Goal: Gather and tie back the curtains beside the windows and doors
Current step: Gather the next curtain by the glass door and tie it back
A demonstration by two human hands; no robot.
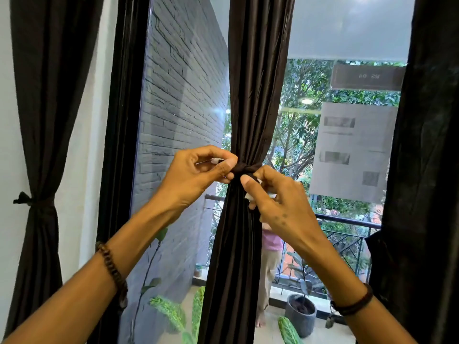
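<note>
The middle curtain [250, 95] is a deep chocolate brown with a faint sheen in its folds, and the tie band [244, 168] round it is the same brown. Left of it the brick wall [181, 108] shows grey in staggered courses, the window frame [119, 120] black, the left curtain [47, 95] brown too. Below it, leaves [169, 311] are green with pale stripes.

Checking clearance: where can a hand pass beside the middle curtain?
Free: between frame and middle curtain, above the left hand; between that curtain and the right curtain, above the right hand. Crowded at the tie, pinched by both.
</note>
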